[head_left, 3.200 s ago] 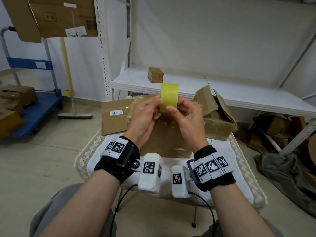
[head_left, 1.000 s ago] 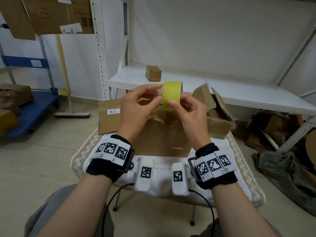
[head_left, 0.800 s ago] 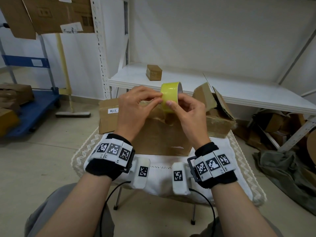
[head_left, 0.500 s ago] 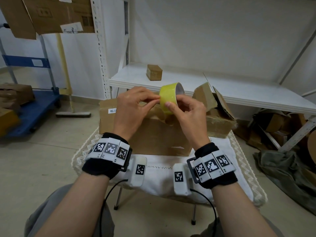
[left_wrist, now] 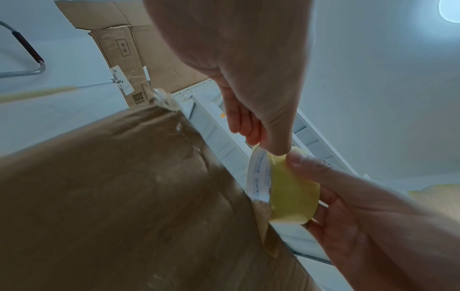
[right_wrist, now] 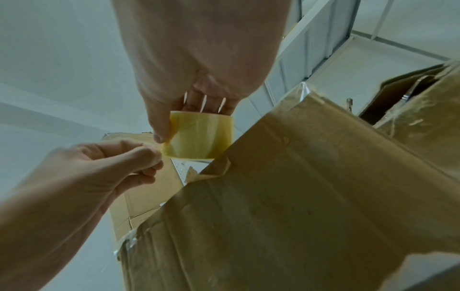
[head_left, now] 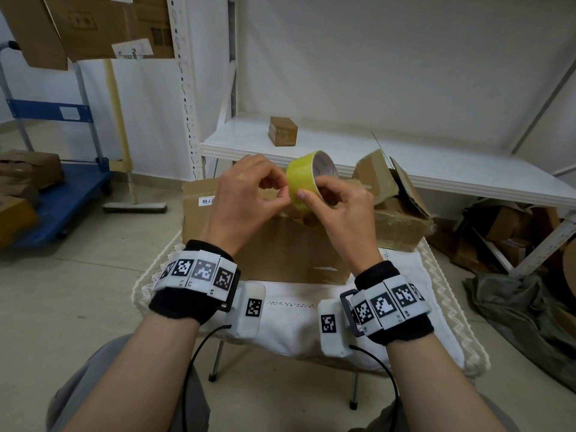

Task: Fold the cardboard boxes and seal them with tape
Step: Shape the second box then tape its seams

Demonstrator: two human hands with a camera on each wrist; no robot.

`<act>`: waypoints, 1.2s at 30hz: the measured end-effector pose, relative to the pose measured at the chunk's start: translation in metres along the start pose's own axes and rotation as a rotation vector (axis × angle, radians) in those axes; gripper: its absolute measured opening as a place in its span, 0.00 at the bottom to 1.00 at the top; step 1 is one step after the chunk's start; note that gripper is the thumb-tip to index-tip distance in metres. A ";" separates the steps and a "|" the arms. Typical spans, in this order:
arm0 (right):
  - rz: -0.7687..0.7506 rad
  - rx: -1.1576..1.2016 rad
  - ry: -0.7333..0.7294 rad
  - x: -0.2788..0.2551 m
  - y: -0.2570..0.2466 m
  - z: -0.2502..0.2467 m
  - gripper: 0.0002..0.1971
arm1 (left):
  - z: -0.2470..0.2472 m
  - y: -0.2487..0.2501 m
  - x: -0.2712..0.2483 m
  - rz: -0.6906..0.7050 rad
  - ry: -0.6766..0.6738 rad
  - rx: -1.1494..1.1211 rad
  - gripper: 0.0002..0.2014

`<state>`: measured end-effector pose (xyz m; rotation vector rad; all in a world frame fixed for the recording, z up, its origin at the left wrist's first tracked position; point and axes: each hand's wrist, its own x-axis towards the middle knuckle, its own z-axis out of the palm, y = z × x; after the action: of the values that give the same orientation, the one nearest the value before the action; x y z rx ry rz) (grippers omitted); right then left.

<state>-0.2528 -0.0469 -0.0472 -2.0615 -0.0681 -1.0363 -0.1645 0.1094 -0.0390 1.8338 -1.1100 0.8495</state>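
Note:
A yellow tape roll is held in the air above a brown cardboard box that stands on the small table. My right hand grips the roll, thumb on its outer face and fingers through the core. My left hand has its fingers curled, and its fingertips pinch at the roll's left edge. The left wrist view shows the roll with my left fingertips on its rim. In the right wrist view my left hand pinches at the roll beside the box.
The table's white cloth lies in front of the box. A battered open box sits at its right, a labelled carton behind left. A white shelf carries a small box. A blue cart stands left.
The roll has tilted so its core faces up and to the right. My left fingers have closed from a loose spread into a pinch at the roll's edge.

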 end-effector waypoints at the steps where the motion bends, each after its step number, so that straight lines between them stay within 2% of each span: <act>1: -0.001 -0.004 0.005 0.000 0.000 0.001 0.05 | 0.000 0.000 0.000 -0.003 -0.002 0.002 0.04; 4: 0.001 -0.016 0.047 0.001 -0.001 0.002 0.06 | 0.001 0.002 -0.001 0.010 -0.041 -0.003 0.05; 9: 0.088 0.070 0.164 0.006 0.003 -0.002 0.08 | 0.007 0.010 -0.003 0.076 -0.104 -0.085 0.07; 13: 0.091 0.087 0.136 0.005 -0.001 -0.001 0.08 | 0.010 0.012 -0.003 0.040 -0.103 -0.119 0.11; 16: 0.083 0.089 0.103 0.006 -0.004 -0.003 0.09 | 0.010 0.015 -0.002 0.003 -0.012 -0.140 0.09; 19: 0.094 0.066 -0.007 0.006 -0.001 -0.006 0.11 | 0.007 0.020 0.001 -0.088 0.104 -0.211 0.09; 21: 0.050 -0.059 -0.096 0.006 0.003 -0.005 0.14 | 0.005 0.019 0.003 -0.159 0.164 -0.252 0.08; 24: -0.008 -0.208 -0.158 0.006 0.008 -0.004 0.10 | 0.005 0.015 0.006 -0.195 0.242 -0.280 0.07; 31: -0.028 -0.172 -0.066 0.005 0.007 0.000 0.07 | 0.002 0.007 0.006 -0.076 0.280 -0.130 0.08; 36: 0.027 -0.111 -0.034 0.005 0.004 0.003 0.07 | -0.001 0.008 0.006 -0.048 0.199 -0.140 0.07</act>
<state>-0.2462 -0.0493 -0.0473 -2.1750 0.0004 -1.0083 -0.1693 0.1056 -0.0311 1.6171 -0.9712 0.8830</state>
